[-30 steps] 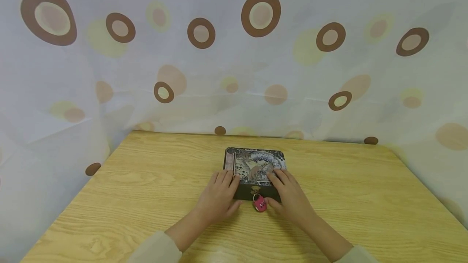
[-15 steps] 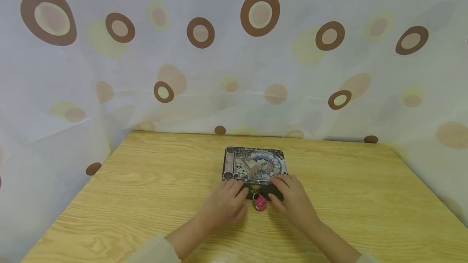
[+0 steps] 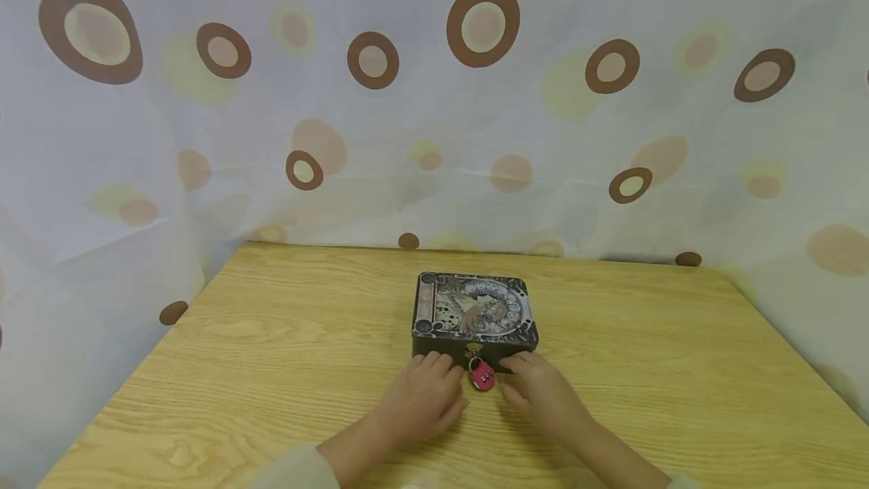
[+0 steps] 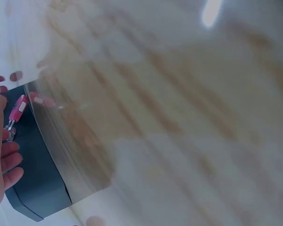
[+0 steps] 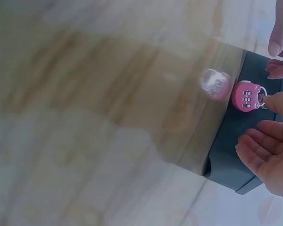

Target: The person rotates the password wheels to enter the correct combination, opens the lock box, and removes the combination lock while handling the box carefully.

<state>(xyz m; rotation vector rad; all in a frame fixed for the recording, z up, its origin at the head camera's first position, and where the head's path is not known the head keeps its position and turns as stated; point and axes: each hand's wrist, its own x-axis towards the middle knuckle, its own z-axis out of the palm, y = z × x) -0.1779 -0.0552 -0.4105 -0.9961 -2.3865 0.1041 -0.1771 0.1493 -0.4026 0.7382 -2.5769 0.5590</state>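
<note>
A dark box [image 3: 475, 308] with an ornate printed lid sits on the table, its lid down. From the brass clasp [image 3: 474, 349] on its front hangs a small pink combination padlock [image 3: 483, 376], with three number dials showing in the right wrist view. My left hand [image 3: 422, 398] is at the front left of the box, fingers loosely bent beside the dark front wall [image 4: 40, 160]. On the other side of the padlock, my right hand [image 3: 543, 395] has its thumb right at the shackle [image 5: 262, 97] in the right wrist view, its other fingers loosely bent below.
A wood-grain table [image 3: 285, 368] with a glossy surface spreads around the box and reflects the padlock. Behind it and along the sides hangs a pale cloth [image 3: 407, 119] patterned with brown and yellow circles.
Both hands have slid off the lid toward me and down to the box's front, beside the padlock. More of the lid shows now; the box has stayed in place.
</note>
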